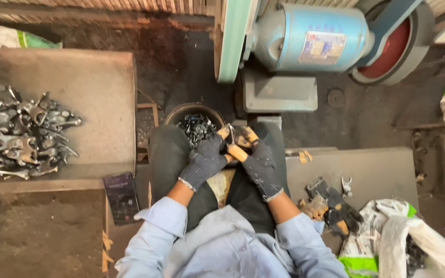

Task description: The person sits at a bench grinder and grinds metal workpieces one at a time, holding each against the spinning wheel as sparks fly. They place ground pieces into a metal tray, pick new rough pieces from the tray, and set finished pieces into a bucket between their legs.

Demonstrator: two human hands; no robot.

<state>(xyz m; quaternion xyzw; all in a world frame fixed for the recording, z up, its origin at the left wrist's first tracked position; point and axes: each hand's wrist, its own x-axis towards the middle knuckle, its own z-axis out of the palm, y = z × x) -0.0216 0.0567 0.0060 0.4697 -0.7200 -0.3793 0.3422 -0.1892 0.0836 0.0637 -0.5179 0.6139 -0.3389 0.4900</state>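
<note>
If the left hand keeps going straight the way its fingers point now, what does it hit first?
Most likely the right hand: the left hand points up and right at the small metal piece that both gloves pinch. Beyond them stands the grinder's grey base, though depth is hard to judge from above.

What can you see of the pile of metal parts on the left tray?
The pile of metal parts is a loose heap of grey, shiny, forged-looking pieces with prongs and holes, tangled at random. It lies on the left side of a flat, dusty brown tray, whose remaining surface holds nothing else. Neither hand touches it; a dark phone lies apart, below the tray.
</note>
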